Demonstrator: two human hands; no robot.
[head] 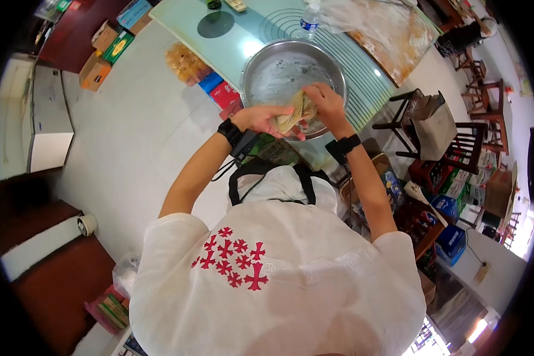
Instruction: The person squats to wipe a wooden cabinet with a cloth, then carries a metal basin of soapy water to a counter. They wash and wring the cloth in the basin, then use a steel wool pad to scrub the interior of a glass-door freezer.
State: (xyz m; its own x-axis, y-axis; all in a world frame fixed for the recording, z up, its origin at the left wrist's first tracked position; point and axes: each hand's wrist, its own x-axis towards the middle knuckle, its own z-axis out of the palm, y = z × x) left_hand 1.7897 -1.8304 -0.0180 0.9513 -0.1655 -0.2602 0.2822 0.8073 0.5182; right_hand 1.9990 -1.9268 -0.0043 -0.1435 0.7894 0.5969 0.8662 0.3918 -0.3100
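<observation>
A twisted, yellowish cloth (296, 112) is gripped between both my hands above the near side of a round metal basin (343, 89). My left hand (263, 120) holds its lower left end, palm turned up and fingers underneath. From above, my right hand (328, 104) grips the upper right end. Soapy-looking water (285, 73) with bubbles lies in the basin. The basin stands on a pale green glass tabletop (365, 109), close to its near edge. Black straps with small devices sit on both my wrists.
Behind the basin stands a plastic bottle (309, 21) with a blue label. A floury wooden board (394, 49) with plastic sheeting lies at the table's right. Bagged bottles (186, 64) and boxes (222, 91) stand below the left edge. A wooden chair (431, 124) bearing a carton is to the right.
</observation>
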